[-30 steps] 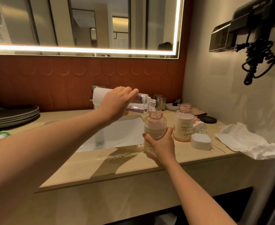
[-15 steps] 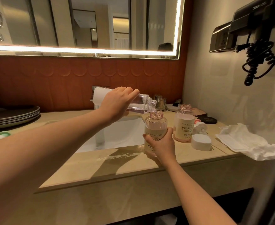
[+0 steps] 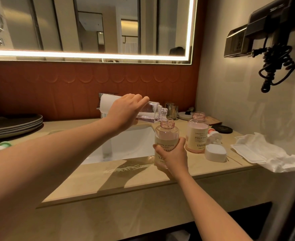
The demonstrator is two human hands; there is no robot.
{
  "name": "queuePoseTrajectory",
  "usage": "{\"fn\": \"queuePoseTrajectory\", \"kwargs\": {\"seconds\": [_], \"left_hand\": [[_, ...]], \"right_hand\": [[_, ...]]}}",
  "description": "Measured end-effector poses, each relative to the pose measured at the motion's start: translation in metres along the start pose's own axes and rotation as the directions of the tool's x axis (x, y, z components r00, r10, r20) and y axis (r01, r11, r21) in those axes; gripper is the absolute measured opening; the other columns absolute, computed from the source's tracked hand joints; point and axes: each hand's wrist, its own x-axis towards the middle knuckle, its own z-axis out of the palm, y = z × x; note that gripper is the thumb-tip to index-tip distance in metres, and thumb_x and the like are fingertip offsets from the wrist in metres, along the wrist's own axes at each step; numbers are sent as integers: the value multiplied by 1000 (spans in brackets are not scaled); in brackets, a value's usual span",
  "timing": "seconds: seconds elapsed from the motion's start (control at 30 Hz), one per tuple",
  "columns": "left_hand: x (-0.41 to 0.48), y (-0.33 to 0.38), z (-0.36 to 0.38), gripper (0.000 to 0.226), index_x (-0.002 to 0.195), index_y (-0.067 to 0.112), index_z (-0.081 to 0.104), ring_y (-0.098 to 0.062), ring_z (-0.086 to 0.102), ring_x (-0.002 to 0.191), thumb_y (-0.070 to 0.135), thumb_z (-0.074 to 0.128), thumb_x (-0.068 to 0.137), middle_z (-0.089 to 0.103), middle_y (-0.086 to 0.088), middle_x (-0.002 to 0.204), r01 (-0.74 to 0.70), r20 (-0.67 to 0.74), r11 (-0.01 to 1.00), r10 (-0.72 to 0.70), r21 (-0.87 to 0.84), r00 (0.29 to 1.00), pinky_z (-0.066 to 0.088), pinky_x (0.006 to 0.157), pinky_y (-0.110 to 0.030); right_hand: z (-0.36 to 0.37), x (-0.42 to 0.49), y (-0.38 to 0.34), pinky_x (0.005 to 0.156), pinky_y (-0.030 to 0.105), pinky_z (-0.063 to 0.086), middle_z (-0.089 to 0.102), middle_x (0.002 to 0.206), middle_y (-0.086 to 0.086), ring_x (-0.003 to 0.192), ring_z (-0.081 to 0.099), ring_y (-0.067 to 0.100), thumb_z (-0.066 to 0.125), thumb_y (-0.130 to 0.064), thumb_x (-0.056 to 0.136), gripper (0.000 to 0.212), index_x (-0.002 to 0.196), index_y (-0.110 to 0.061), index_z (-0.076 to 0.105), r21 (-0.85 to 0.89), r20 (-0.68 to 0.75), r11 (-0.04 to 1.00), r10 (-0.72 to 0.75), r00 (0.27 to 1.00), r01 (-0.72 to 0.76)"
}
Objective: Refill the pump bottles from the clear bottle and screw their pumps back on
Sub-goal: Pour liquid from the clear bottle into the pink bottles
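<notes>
Beside the sink (image 3: 125, 145): left hand (image 3: 125, 112) clamps one tipped clear bottle (image 3: 152, 111) over the first of two pump bottles (image 3: 166, 136), gripped by the right hand (image 3: 173, 156); the second (image 3: 197, 133) stands further right, with one pump (image 3: 214, 150).

Left hand (image 3: 125, 111) reaches forward, fingers wrapped in a tilted grip; right hand (image 3: 173, 156) clasps upright below.

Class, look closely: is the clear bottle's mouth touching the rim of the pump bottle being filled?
Apart. The head view shows the clear bottle tilted with its mouth above the pump bottle, a thin stream crossing the gap.
</notes>
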Motion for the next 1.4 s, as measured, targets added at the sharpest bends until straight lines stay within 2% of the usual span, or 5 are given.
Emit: {"fn": "queuePoseTrajectory", "kwargs": {"seconds": [0.2, 0.43, 0.7, 0.9, 1.4], "left_hand": [[2, -1, -2, 57, 131, 12, 39, -24, 51, 100, 15, 67, 81, 55, -9, 118, -19, 8, 1000, 19, 10, 1000, 47, 80, -32], [2, -1, -2, 58, 132, 12, 38, -23, 51, 100, 16, 67, 82, 54, -9, 118, -16, 8, 1000, 16, 7, 1000, 47, 78, -31], [4, -2, -2, 60, 132, 12, 38, -24, 51, 100, 15, 68, 80, 54, -10, 117, -34, 22, 999, 33, 28, 999, 48, 83, -33], [4, -2, -3, 61, 133, 12, 38, -23, 51, 101, 17, 69, 80, 54, -9, 119, -42, 19, 999, 41, 31, 999, 47, 83, -32], [7, -2, -6, 58, 132, 11, 39, -24, 52, 100, 15, 67, 81, 55, -10, 118, -58, 14, 996, 57, 63, 998, 45, 83, -31]], "right_hand": [[0, 0, 0, 80, 41, 53, 52, 106, -5, 97, 55, 19, 77, -42, 68, 65, 108, -26, 29, -8, 4, 1000, 5, 1000, -5], [0, 0, 0, 80, 46, 53, 52, 105, -5, 95, 55, 19, 76, -45, 68, 65, 109, -25, 29, -26, 1, 1000, 12, 1000, -12], [0, 0, 0, 74, 36, 51, 53, 105, -3, 93, 54, 17, 77, -44, 67, 65, 108, -24, 30, -25, -10, 1000, 7, 1000, -7], [0, 0, 0, 80, 43, 52, 51, 105, -5, 95, 54, 18, 76, -45, 67, 66, 109, -26, 29, -37, -2, 999, 19, 1000, -19], [1, 1, 2, 83, 44, 53, 50, 107, -6, 98, 53, 17, 76, -46, 68, 67, 110, -27, 27, -48, 5, 999, 26, 1000, -26]]}}
